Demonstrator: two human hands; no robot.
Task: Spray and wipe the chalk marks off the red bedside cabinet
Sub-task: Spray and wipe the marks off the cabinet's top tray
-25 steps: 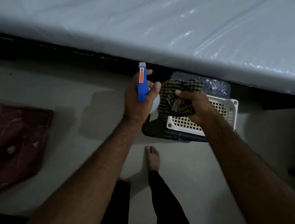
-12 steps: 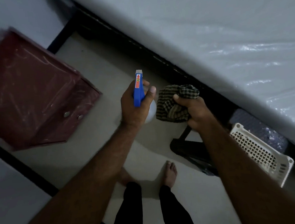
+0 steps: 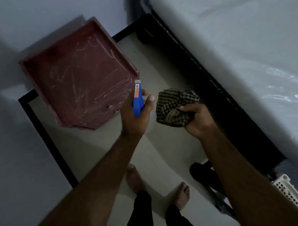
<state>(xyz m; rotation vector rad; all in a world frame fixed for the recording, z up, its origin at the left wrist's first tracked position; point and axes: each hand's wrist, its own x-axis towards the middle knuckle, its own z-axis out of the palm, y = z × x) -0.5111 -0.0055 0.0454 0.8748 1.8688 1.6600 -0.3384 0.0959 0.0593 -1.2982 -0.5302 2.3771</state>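
Note:
The red bedside cabinet (image 3: pixel 79 72) stands against the wall at the upper left, its top scribbled with pale chalk marks. My left hand (image 3: pixel 135 114) grips a spray bottle with a blue head (image 3: pixel 137 99), its nozzle pointing toward the cabinet's near right corner. The bottle's white body is mostly hidden behind my hand. My right hand (image 3: pixel 197 119) holds a bunched brown checked cloth (image 3: pixel 174 105) just right of the bottle, above the floor.
A bed with a plastic-wrapped mattress (image 3: pixel 247 50) and dark frame runs along the right. A white perforated basket (image 3: pixel 292 197) and a dark object (image 3: pixel 210 183) lie by the bed at lower right. My bare feet (image 3: pixel 182 194) stand on the pale floor.
My view has swung left from the basket toward the cabinet, which now sits in front of me. Both hands keep the bottle and cloth, now close to the cabinet's corner.

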